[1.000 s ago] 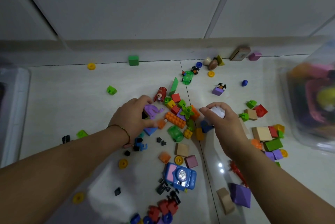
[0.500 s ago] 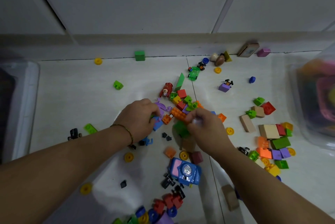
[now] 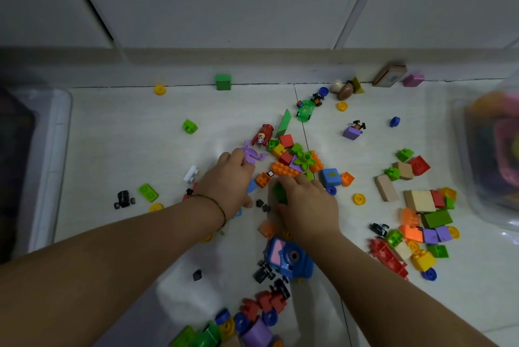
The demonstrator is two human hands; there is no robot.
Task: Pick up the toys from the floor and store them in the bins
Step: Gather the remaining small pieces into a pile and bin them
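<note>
Dozens of toys (image 3: 283, 169) — bright, blocky plastic

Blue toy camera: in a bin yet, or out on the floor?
Out. The blue toy camera lies on the floor tiles beside the right forearm, apart from the clear bin at right.

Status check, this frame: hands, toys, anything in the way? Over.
Left hand grips purple toy. Right hand grips green piece. Orange brick crowds both hands.
</note>
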